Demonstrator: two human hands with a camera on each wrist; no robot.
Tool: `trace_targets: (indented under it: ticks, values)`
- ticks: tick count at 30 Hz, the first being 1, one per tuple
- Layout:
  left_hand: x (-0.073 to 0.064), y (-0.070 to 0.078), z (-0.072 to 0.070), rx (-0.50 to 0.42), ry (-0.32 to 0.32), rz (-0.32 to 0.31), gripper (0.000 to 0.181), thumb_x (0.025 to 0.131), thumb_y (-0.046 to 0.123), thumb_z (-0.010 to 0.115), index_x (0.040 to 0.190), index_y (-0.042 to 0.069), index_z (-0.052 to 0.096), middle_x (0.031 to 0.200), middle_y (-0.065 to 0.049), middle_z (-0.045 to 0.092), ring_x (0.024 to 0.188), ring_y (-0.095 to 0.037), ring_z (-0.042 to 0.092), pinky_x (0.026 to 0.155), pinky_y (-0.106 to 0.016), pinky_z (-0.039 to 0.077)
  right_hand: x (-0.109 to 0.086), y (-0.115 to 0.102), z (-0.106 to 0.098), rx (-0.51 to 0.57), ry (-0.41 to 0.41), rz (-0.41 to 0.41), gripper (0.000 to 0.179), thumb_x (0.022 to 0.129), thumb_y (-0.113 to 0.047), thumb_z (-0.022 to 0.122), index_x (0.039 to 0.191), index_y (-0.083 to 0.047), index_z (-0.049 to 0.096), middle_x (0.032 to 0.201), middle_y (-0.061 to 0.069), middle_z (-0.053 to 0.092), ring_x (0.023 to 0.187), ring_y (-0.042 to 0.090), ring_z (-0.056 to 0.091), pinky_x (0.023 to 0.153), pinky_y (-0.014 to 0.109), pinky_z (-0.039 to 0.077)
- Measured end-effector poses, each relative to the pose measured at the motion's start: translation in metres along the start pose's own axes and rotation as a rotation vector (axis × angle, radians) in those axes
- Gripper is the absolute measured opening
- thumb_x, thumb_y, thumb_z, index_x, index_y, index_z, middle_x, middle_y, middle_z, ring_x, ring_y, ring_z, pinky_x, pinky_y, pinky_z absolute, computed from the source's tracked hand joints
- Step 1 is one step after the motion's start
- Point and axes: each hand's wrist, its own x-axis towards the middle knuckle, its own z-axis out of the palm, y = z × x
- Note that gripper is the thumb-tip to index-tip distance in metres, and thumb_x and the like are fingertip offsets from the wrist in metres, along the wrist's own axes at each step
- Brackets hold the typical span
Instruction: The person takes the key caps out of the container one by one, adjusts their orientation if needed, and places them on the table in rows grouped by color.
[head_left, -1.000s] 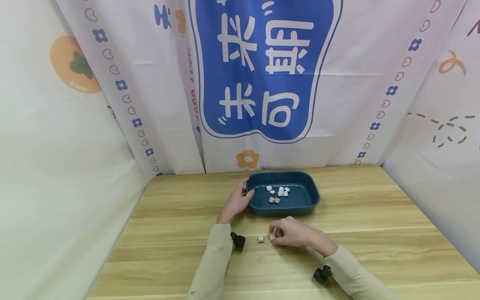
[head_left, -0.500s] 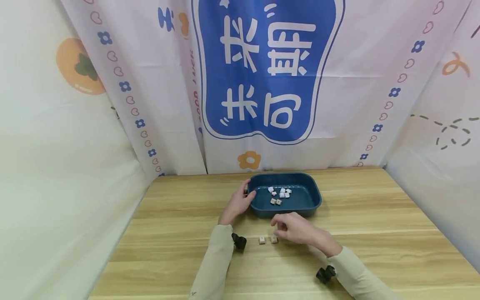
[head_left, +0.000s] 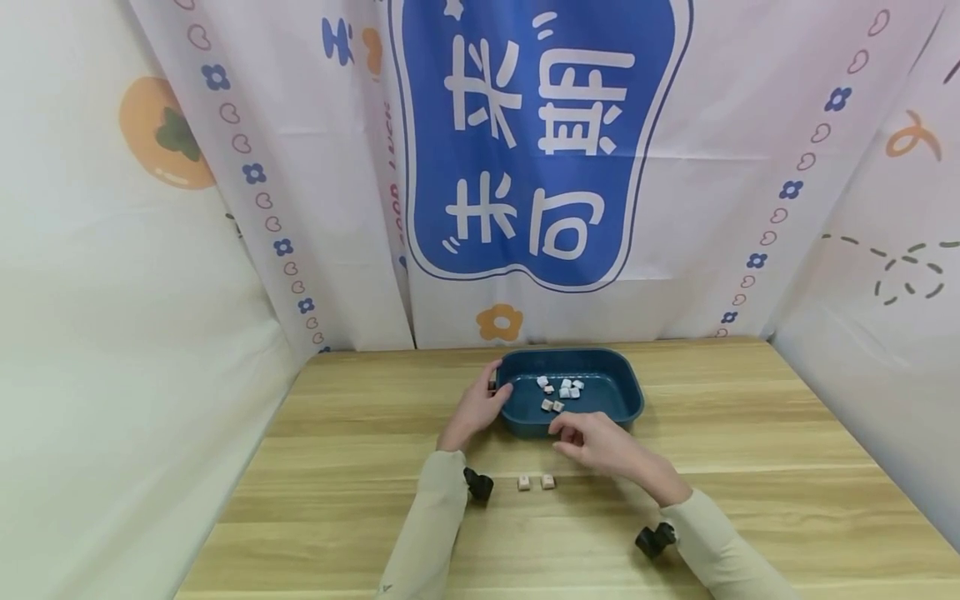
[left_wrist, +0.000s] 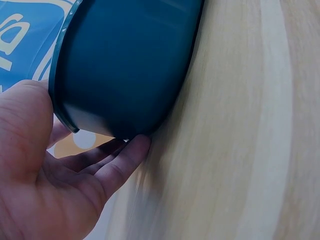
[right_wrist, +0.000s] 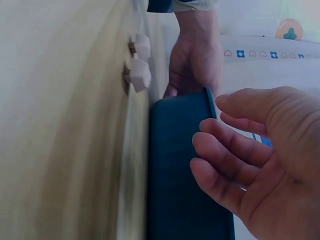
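Note:
A dark teal rectangular tray [head_left: 517, 429] stands at the table's back, with several small white keycaps [head_left: 570, 393] lying on its floor. My left hand [head_left: 477, 408] holds the tray's left end, thumb at the rim and fingers against the outer wall, as the left wrist view of the hand [left_wrist: 60, 175] shows. My right hand [head_left: 603, 443] hovers at the tray's front edge with loosely bent fingers and nothing between them. Two keycaps, a left one [head_left: 523, 482] and a right one [head_left: 547, 482], sit apart side by side on the table in front of the tray.
The wooden table [head_left: 337, 500] reaches back to a printed cloth [head_left: 675, 250] hanging behind the tray. Pale cloth also hangs on the left and right sides. A black wrist camera [head_left: 655, 540] sits on each forearm.
My right hand has let go of the right keycap, leaving it on the table, and has moved up and away to the tray's front edge. My left hand stays on the tray.

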Motion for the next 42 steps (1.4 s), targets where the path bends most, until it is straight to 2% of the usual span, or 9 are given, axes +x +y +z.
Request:
trace_targets:
  ticks: [12, 22, 30, 34, 42]
  values:
    - [0.000, 0.001, 0.001, -0.013, 0.008, 0.003, 0.057, 0.102, 0.035, 0.051, 0.154, 0.027, 0.030, 0.148, -0.018, 0.047, 0.132, -0.033, 0.050, 0.104, -0.052, 0.045, 0.010, 0.006, -0.014, 0.008, 0.150, -0.026, 0.012, 0.090, -0.016, 0.071, 0.102, -0.014, 0.069, 0.080, -0.010, 0.066, 0.068, -0.002, 0.054, 0.063, 0.019, 0.049]
    - [0.000, 0.002, 0.002, -0.001, 0.016, -0.002, 0.058, 0.101, 0.036, 0.052, 0.154, 0.029, 0.030, 0.148, -0.017, 0.048, 0.132, -0.033, 0.050, 0.104, -0.051, 0.045, 0.016, 0.006, -0.022, 0.016, 0.171, 0.038, 0.012, 0.092, -0.018, 0.068, 0.103, -0.013, 0.069, 0.082, -0.009, 0.066, 0.069, 0.003, 0.055, 0.062, 0.020, 0.049]
    - [-0.001, 0.000, 0.002, -0.001, 0.020, 0.001, 0.057, 0.102, 0.035, 0.051, 0.154, 0.027, 0.030, 0.146, -0.018, 0.049, 0.131, -0.033, 0.051, 0.102, -0.051, 0.046, 0.024, 0.017, -0.020, 0.015, 0.246, 0.050, 0.012, 0.090, -0.017, 0.070, 0.102, -0.015, 0.069, 0.083, -0.007, 0.067, 0.072, 0.003, 0.058, 0.066, 0.021, 0.051]
    - [-0.001, 0.000, 0.001, 0.002, 0.019, -0.004, 0.057, 0.102, 0.034, 0.051, 0.154, 0.027, 0.030, 0.146, -0.019, 0.049, 0.132, -0.033, 0.051, 0.103, -0.051, 0.046, 0.026, 0.021, -0.021, 0.030, 0.223, 0.081, 0.014, 0.091, -0.017, 0.069, 0.105, -0.016, 0.068, 0.084, -0.007, 0.067, 0.073, 0.004, 0.058, 0.067, 0.022, 0.051]
    - [0.000, 0.002, 0.001, 0.009, 0.014, -0.012, 0.057, 0.102, 0.034, 0.051, 0.154, 0.029, 0.030, 0.147, -0.019, 0.048, 0.132, -0.033, 0.050, 0.104, -0.052, 0.045, 0.034, 0.034, -0.020, 0.056, 0.124, 0.118, 0.020, 0.093, -0.019, 0.067, 0.111, -0.010, 0.067, 0.086, -0.005, 0.067, 0.075, 0.008, 0.057, 0.068, 0.023, 0.049]
